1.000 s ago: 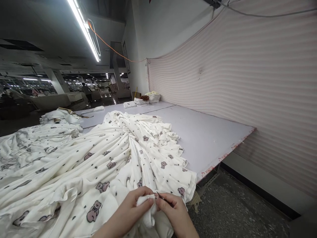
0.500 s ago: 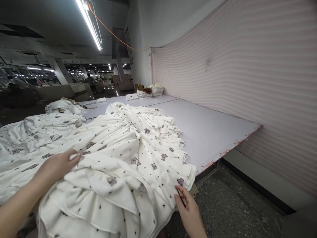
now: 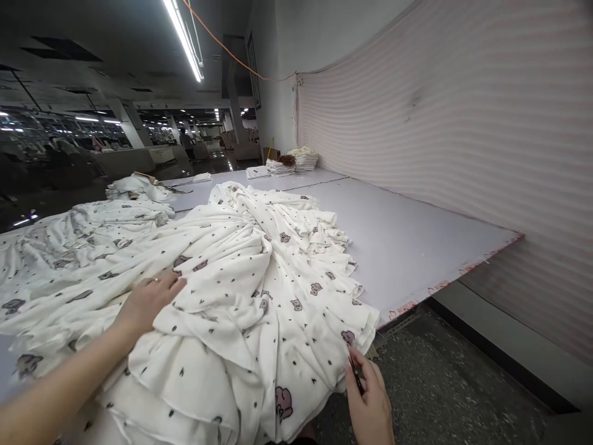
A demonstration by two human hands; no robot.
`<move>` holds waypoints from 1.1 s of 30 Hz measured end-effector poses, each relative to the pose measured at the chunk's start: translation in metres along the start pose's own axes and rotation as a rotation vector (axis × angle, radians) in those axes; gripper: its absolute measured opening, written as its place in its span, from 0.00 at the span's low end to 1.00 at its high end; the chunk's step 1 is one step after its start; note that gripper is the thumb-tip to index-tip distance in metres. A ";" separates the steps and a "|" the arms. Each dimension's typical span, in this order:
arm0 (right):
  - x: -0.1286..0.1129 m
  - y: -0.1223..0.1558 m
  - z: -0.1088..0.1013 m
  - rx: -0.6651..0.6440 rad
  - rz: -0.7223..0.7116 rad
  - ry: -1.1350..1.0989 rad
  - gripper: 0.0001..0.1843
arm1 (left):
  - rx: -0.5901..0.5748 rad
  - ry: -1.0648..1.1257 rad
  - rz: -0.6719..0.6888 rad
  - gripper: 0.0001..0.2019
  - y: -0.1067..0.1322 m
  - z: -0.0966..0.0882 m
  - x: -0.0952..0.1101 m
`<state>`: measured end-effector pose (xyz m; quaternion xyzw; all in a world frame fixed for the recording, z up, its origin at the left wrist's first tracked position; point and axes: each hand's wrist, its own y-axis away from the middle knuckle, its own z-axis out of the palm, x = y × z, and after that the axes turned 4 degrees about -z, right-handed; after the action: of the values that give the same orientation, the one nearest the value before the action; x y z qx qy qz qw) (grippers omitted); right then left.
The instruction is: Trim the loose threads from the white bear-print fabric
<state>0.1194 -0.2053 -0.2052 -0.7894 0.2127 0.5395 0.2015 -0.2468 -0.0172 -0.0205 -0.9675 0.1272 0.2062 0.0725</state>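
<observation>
A big heap of white fabric (image 3: 241, 290) printed with small bears and hearts covers the left part of a long pale table (image 3: 407, 247). My left hand (image 3: 151, 300) lies flat on top of the heap, fingers stretched out. My right hand (image 3: 368, 398) is at the heap's near right corner by the table edge. Its fingers are curled round a small dark thin tool (image 3: 356, 374), which touches the fabric's edge.
A striped pink cloth (image 3: 463, 136) hangs along the wall on the right. Folded stacks (image 3: 296, 162) sit at the table's far end. More white fabric (image 3: 134, 185) is piled at the back left. Speckled floor (image 3: 440, 377) lies to the right below the table edge.
My hands, which were pinching the fabric edge together a second ago, have parted. The left hand swept fabric leftwards and now rests on the heap; the right stays at the corner.
</observation>
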 end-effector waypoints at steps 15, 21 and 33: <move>-0.018 0.015 0.022 0.113 -0.111 -0.386 0.24 | -0.104 0.988 0.520 0.24 0.050 -0.031 0.230; -0.020 0.004 0.011 0.230 -0.103 -0.329 0.22 | 0.102 1.242 0.380 0.07 0.042 -0.024 0.231; -0.043 0.008 0.011 0.111 -0.472 -0.200 0.13 | -0.069 1.191 0.479 0.08 0.062 -0.030 0.233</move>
<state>0.0928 -0.2005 -0.1698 -0.7477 0.0309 0.5404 0.3846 -0.0469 -0.1327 -0.0963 -0.8629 0.3514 -0.3519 -0.0898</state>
